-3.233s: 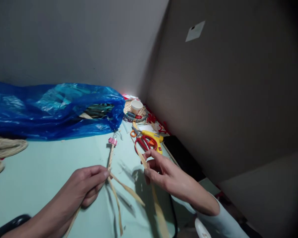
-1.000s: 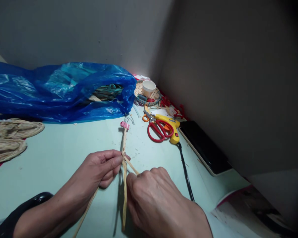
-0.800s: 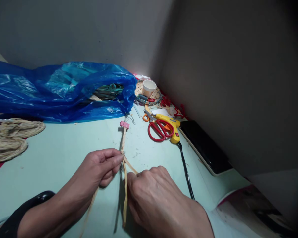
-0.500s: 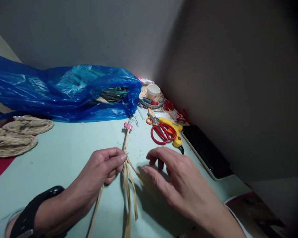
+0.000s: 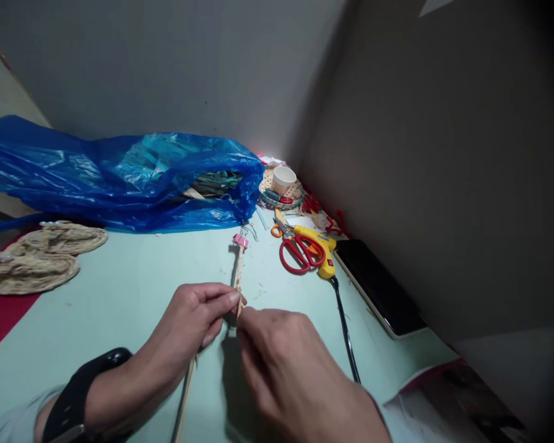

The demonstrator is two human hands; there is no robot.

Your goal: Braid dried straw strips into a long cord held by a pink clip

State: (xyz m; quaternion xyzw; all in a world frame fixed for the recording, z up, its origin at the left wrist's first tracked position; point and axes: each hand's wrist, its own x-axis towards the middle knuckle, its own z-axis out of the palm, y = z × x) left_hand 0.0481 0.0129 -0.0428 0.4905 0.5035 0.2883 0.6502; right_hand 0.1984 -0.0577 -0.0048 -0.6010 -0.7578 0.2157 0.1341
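A thin braid of tan straw strips (image 5: 238,271) lies on the pale green table (image 5: 129,277), its far end clamped by a small pink binder clip (image 5: 240,240). My left hand (image 5: 191,320) pinches the braid at its near end, thumb and fingers closed on it; a black watch sits on that wrist. My right hand (image 5: 281,363) is closed just right of the left, its fingertips meeting the strips at the same spot. One loose strip (image 5: 184,394) trails toward me under the left hand.
A blue plastic bag (image 5: 120,178) with green strips inside lies at the back. Coiled straw rope (image 5: 37,264) is at the left. Red scissors (image 5: 298,255), a yellow glue gun (image 5: 321,249) with black cord, a white cup (image 5: 284,178) and a black phone (image 5: 378,286) sit at the right.
My right hand, spread open over the table half a second ago, has come back and closed on the strips beside the left hand. The loose strips are gathered under the hands.
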